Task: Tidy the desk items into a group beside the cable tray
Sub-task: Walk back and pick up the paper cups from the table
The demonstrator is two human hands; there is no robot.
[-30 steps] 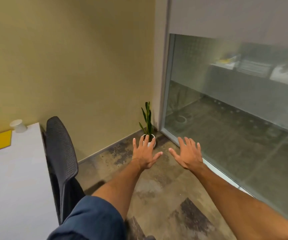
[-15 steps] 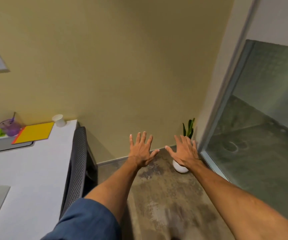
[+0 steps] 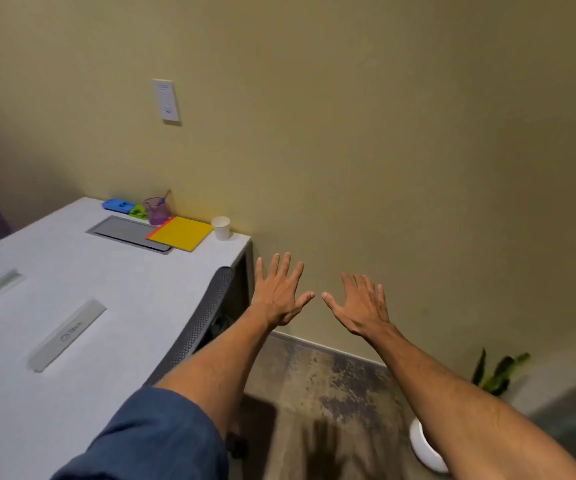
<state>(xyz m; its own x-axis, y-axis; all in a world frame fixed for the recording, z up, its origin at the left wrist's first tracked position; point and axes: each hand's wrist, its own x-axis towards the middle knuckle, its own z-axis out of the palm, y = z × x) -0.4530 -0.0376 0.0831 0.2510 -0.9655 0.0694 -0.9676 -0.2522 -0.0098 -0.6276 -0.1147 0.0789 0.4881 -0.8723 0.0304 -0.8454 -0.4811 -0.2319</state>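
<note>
view panned left, desk [image 3: 72, 289] now in frame | cable tray [image 3: 124, 232], yellow folder [image 3: 181, 233], paper cup [image 3: 221, 227] at 10 o'clock from hands | left hand [image 3: 278, 292] + right hand [image 3: 361, 306] splayed, empty | nothing grabbed yet

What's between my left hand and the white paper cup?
Nothing visible. Your left hand hovers open beyond the corner of the desk, the white paper cup stands just inside it, and the chair back lies off that line.
</note>
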